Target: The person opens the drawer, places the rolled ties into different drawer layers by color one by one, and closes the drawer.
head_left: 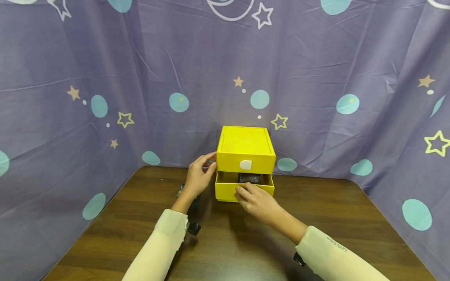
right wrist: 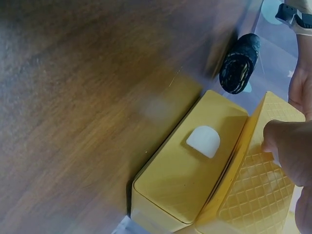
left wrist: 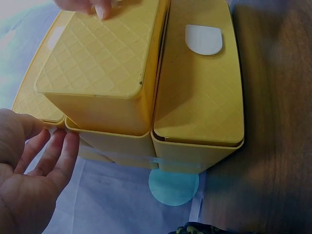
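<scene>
A small yellow drawer unit [head_left: 246, 139] stands toward the back of the table. Its middle drawer [left wrist: 105, 53] sticks out, while the top drawer and the bottom drawer [right wrist: 170, 187] sit in. My right hand [head_left: 256, 203] is at the middle drawer's front, thumb and fingers pinching its white handle [right wrist: 276, 157], which they mostly cover. Inside that drawer lies a dark, speckled item [head_left: 250, 178]. My left hand [head_left: 199, 175] touches the unit's left side with extended fingers, fingertips [left wrist: 68, 144] at the frame's edge near the top drawer.
Beyond my left forearm, partly hidden by it, a dark patterned item with an open, hollow end [right wrist: 240, 66] rests on the table. A purple curtain [head_left: 309, 78] with stars and spots hangs behind and at both sides of the brown wooden table [head_left: 140, 218].
</scene>
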`<action>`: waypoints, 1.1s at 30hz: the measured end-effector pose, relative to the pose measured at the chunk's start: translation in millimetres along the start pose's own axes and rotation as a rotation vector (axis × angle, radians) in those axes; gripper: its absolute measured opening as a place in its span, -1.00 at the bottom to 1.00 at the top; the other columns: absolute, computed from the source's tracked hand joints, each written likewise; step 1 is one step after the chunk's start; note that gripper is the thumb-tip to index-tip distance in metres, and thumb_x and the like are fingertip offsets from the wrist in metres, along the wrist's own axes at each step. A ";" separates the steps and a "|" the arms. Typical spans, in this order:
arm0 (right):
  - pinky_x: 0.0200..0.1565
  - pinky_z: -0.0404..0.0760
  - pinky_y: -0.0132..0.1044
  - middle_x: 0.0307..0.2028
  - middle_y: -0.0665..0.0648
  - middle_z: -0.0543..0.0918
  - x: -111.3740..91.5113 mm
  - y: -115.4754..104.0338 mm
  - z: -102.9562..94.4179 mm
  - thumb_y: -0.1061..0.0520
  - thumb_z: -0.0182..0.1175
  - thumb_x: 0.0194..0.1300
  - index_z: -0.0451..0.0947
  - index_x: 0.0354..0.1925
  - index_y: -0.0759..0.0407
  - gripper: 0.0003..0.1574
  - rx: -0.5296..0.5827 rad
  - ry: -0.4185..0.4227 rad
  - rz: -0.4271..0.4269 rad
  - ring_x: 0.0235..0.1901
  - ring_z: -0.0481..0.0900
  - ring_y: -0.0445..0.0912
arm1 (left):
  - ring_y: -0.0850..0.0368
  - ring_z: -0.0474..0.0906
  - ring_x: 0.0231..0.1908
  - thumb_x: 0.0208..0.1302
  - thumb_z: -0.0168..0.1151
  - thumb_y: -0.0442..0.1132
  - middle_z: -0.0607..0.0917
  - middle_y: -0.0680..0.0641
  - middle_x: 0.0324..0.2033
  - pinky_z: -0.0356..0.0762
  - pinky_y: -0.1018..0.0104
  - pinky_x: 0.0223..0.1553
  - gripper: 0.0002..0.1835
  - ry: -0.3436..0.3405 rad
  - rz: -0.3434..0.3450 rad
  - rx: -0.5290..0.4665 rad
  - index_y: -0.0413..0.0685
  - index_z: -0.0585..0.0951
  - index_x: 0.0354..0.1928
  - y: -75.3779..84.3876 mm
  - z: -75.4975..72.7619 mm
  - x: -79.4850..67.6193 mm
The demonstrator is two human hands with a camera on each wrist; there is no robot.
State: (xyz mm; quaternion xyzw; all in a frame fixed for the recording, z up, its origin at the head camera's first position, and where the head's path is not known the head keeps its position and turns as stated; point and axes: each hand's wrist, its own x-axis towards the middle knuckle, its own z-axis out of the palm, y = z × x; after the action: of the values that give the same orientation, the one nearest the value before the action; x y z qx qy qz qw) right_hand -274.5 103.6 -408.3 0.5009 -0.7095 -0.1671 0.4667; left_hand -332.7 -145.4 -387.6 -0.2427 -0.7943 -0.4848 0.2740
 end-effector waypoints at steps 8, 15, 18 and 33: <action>-0.13 0.62 -0.30 -0.12 0.16 0.60 1.9 4.0 6.6 0.40 -0.38 0.65 0.73 -0.11 0.28 -0.34 -0.002 0.030 0.006 -0.20 0.52 0.01 | 0.02 0.69 -0.14 0.48 0.23 -0.31 0.68 -0.11 -0.02 0.72 0.04 -0.11 -0.58 0.010 0.008 -0.018 -0.04 0.58 0.34 -2.4 0.8 -0.3; -0.13 0.62 -0.32 -0.12 0.15 0.59 3.3 7.4 12.5 0.33 -0.11 0.62 0.72 -0.10 0.29 -0.59 0.032 0.010 0.035 -0.19 0.53 0.00 | 0.02 0.70 -0.15 0.48 0.23 -0.31 0.69 -0.11 -0.03 0.72 0.10 -0.08 -0.59 0.018 0.009 -0.016 -0.06 0.59 0.32 -4.5 0.2 -0.5; -0.11 0.63 -0.32 -0.11 0.16 0.60 2.1 8.8 15.0 0.33 -0.02 0.57 0.72 -0.08 0.29 -0.67 0.045 0.003 0.051 -0.18 0.53 0.00 | 0.02 0.69 -0.14 0.49 0.23 -0.30 0.69 -0.11 -0.02 0.72 0.08 -0.08 -0.59 0.012 0.016 -0.012 -0.06 0.58 0.33 -3.5 0.2 -0.2; -0.08 0.61 -0.30 -0.06 0.15 0.60 -0.1 12.5 25.1 0.34 0.09 0.43 0.71 -0.05 0.27 -0.73 0.064 -0.017 0.095 -0.14 0.53 0.00 | 0.02 0.69 -0.14 0.48 0.23 -0.30 0.68 -0.13 -0.02 0.72 0.08 -0.10 -0.58 0.007 -0.003 -0.021 -0.05 0.58 0.33 -2.0 0.5 0.5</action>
State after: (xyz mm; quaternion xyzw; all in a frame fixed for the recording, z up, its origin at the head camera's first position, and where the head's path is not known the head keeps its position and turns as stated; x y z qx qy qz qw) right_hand -302.2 103.4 -412.3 0.4800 -0.7413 -0.1263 0.4518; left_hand -334.5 -145.7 -388.7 -0.2426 -0.7886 -0.4945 0.2734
